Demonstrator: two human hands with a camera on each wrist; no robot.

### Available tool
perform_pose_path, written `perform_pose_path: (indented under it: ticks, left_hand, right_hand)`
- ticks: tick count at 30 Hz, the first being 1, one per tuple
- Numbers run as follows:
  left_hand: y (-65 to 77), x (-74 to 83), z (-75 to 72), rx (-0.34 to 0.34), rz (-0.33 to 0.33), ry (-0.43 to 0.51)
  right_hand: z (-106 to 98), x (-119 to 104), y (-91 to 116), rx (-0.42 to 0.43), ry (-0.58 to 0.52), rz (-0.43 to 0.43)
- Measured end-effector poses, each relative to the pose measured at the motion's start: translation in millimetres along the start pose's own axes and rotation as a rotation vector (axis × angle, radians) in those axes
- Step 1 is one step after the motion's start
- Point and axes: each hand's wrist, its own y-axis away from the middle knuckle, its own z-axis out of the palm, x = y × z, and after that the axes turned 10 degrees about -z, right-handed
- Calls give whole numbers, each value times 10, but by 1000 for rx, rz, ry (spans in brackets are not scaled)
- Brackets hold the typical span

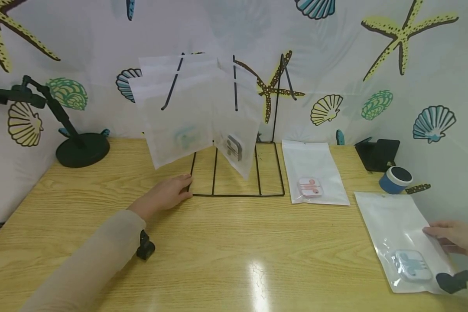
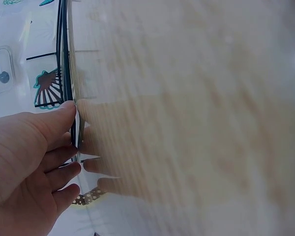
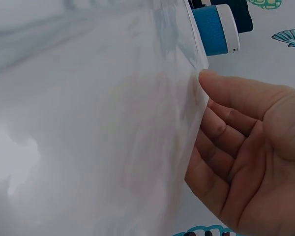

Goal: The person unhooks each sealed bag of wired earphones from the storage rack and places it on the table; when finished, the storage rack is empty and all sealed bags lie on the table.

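At the left end of a black wire display rack, my left hand pinches the base wire between thumb and fingers. Two white pouches hang from the rack's hooks: the left pouch has a faint greenish item inside, the right pouch a boxed pair of dark earphones. Far to the right, my right hand grips the right edge of a clear-fronted zip bag, thumb on its front and fingers behind. Pale blue earphones in a clear case lie at the bag's bottom.
Another white zip bag with pink earphones lies right of the rack. Behind the held bag stand a blue-and-white cylinder and a black folding stand. A black jointed stand is at the table's back left.
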Motion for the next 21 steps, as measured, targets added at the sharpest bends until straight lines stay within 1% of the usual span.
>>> perform_pose_path:
  ticks: [5, 14, 17, 21]
  left_hand:
    - [4, -4, -1, 3, 2, 2]
    - [10, -8, 9, 4, -2, -6]
    - [11, -1, 5, -1, -1, 1]
    - [9, -2, 1, -4, 2, 2]
  right_hand:
    - [5, -4, -10, 25, -12, 0]
    - [-27, 125, -60, 50, -19, -1]
    - [-40, 166, -58, 64, -50, -17]
    - [-61, 186, -54, 54, -90, -43]
